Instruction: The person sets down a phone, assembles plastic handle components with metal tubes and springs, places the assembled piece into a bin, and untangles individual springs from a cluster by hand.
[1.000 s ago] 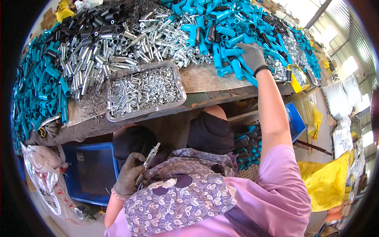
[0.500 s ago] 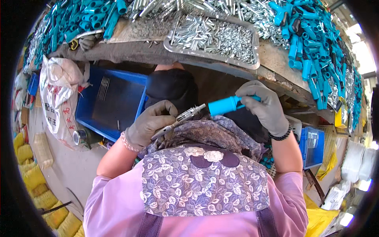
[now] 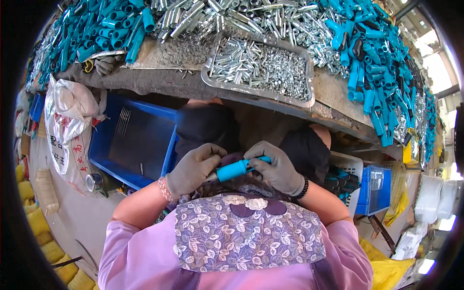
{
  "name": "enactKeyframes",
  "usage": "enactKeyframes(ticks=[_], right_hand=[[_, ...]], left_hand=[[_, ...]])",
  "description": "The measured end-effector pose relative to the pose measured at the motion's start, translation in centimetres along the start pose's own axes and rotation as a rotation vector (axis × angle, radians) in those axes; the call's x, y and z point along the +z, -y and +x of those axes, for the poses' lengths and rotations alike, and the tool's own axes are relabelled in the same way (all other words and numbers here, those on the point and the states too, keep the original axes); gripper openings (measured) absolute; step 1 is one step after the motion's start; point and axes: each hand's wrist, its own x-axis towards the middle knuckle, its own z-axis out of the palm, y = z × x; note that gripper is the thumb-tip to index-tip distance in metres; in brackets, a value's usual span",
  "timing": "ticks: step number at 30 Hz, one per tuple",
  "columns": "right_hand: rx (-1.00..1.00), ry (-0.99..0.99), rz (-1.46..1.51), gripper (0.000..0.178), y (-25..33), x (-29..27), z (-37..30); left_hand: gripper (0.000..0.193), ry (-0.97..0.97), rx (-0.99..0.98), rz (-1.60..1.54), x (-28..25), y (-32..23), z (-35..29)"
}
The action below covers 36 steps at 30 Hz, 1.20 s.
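Observation:
Both my hands wear grey gloves and meet in front of my apron. My right hand (image 3: 279, 170) is closed on the narrow end of a teal plastic sleeve (image 3: 232, 170). My left hand (image 3: 192, 171) is closed at the sleeve's wide end, gripping a silvery metal part (image 3: 211, 178). Only a short piece of that metal shows; its rest is hidden by the glove and the sleeve. The sleeve lies nearly level, its narrow end tilted slightly up to the right.
Across the workbench, a plastic tray (image 3: 311, 92) holds small metal pins and fittings. Piles of teal sleeves (image 3: 118, 24) and metal tubes (image 3: 193, 17) surround it. Below stand a blue crate (image 3: 104, 145), a white sack (image 3: 67, 130) and a smaller blue bin (image 3: 374, 191).
My hands have come together and lower. The teal sleeve has moved left and down, and now covers most of the metal part, which stood apart from it before.

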Motion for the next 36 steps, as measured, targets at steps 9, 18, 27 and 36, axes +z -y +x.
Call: enactKeyframes(ticks=[9,18,27,36], right_hand=[[-0.040,0.007,-0.130,0.013,-0.1,1.5,2.6],[-0.309,-0.347,-1.271,0.022,5.2,-8.9,13.6],[-0.251,-0.293,-1.116,0.013,5.7,-8.0,13.6],[-0.460,-0.104,-0.795,0.013,5.7,0.2,7.4]], left_hand=[[0.060,0.300,-0.188,-0.458,-0.8,1.3,0.8],[0.062,0.170,-0.164,-0.752,-1.0,0.1,1.4],[0.059,0.103,-0.181,-0.825,-1.1,0.1,0.8],[0.042,0.086,-0.262,-0.855,-1.4,-0.5,0.4]])
